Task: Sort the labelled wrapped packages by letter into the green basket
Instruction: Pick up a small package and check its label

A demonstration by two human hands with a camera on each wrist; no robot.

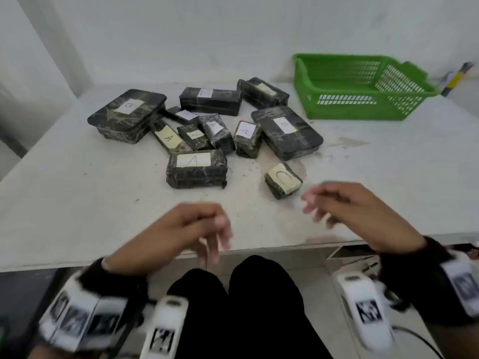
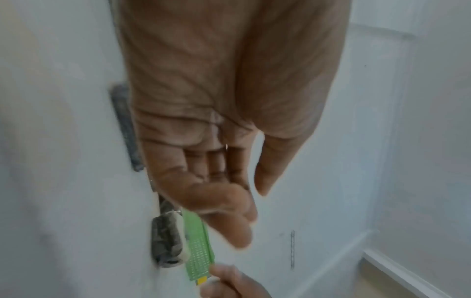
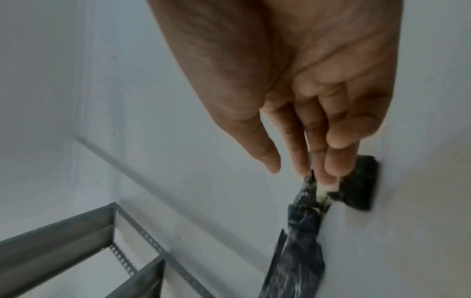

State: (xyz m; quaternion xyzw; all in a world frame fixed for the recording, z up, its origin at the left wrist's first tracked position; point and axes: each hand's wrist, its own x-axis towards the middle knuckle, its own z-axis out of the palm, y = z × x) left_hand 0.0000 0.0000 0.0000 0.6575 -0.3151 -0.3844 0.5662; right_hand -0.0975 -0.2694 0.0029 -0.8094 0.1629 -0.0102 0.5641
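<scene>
Head view: left hand [image 1: 181,229] and right hand [image 1: 357,211] hover empty, fingers loosely apart; green basket [image 1: 363,110] holds nothing
Right wrist: metal shelf frame [image 3: 76,242], unseen elsewhere

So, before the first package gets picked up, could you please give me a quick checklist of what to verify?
1. Left hand free: ok, fingers loosely curled, holding nothing.
2. Right hand free: ok, relaxed, touching no package.
3. Green basket ready: ok, upright at the far right of the table; nothing visible inside.
4. Nearest packages clear to lift: ok, the C package lies alone; the front A package has nothing on top.
5. All labels readable: not ok, those on the far packages are too blurred.
6. Pile free of overlaps: cannot tell, the middle packages crowd together.
</scene>
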